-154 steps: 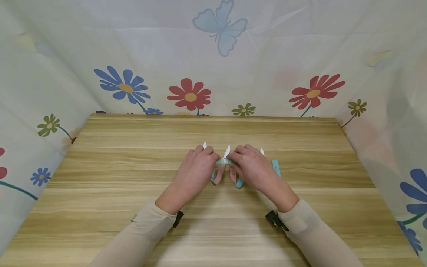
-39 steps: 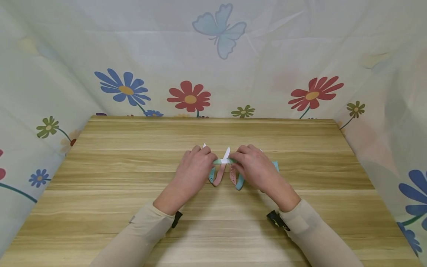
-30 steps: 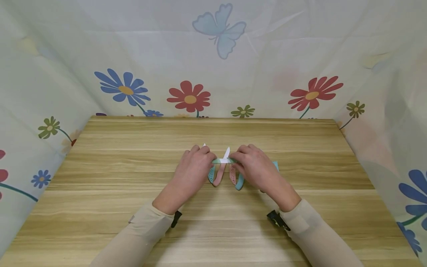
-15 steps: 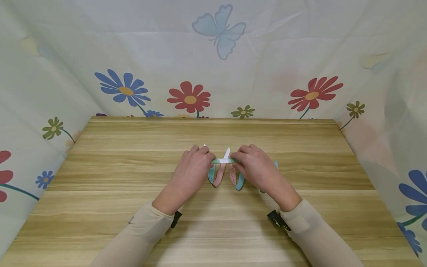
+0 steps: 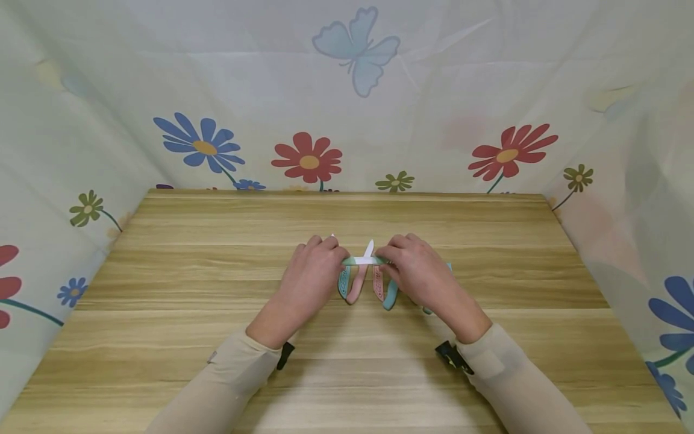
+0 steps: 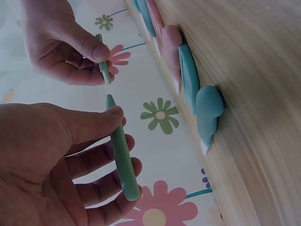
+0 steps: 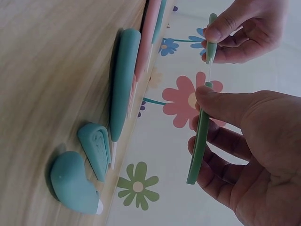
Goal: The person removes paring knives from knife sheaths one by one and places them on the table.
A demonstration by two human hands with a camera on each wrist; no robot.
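My left hand (image 5: 310,277) pinches the green handle (image 6: 123,165) of a small knife between thumb and fingers. My right hand (image 5: 418,274) pinches a slim green sheath (image 7: 200,141) at the other end. Between the two hands a stretch of white blade (image 5: 364,261) shows, lying level in the head view. Both hands hold the knife above the table, over a row of similar pieces. Below it lie a pink-handled knife (image 5: 356,286) with its white blade pointing away, an embossed teal piece (image 5: 344,283), an embossed pink piece (image 5: 378,284) and a curved teal handle (image 5: 390,296).
More teal pieces (image 7: 73,183) lie beneath my right hand, partly hidden in the head view. A white blade tip (image 5: 332,235) shows past my left fingers. The wooden table (image 5: 347,374) meets a flower-printed cloth (image 5: 434,90) at the back and sides.
My hands have drawn slightly apart since the earliest frame, and more white blade shows between the green handle and sheath. Over the last second, little else has moved.
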